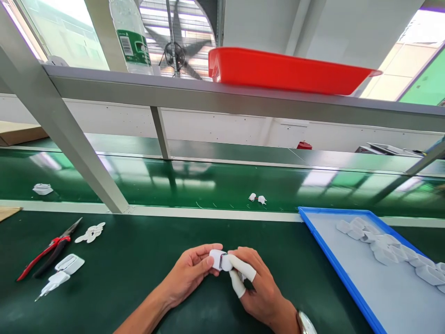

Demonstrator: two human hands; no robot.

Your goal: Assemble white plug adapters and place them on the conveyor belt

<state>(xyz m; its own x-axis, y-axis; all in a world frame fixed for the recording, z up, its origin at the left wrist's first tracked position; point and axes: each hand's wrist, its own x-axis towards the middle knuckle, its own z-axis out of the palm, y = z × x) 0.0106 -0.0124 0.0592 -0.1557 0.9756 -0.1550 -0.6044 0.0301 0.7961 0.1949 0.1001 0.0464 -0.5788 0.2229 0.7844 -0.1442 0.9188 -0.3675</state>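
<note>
My left hand (194, 273) pinches a small white plastic piece (217, 259) between thumb and fingers, above the dark green work surface. Touching it from the right is a small round white part (226, 263), held by my right hand (255, 283), whose thumb and index finger wear white finger covers. The two parts meet between my hands; a thin dark line shows at their joint. Whether they are fastened together cannot be seen. Both hands are near the bottom centre of the view.
Left lie red-and-black pliers (54, 248), flat white pieces (91, 233) and white housings (69, 264). A blue-rimmed tray (333, 260) with several white parts is at right. Behind runs a green belt (222, 185) with small parts. A metal shelf (181, 91) carries a red bin (285, 72) and a bottle (134, 46).
</note>
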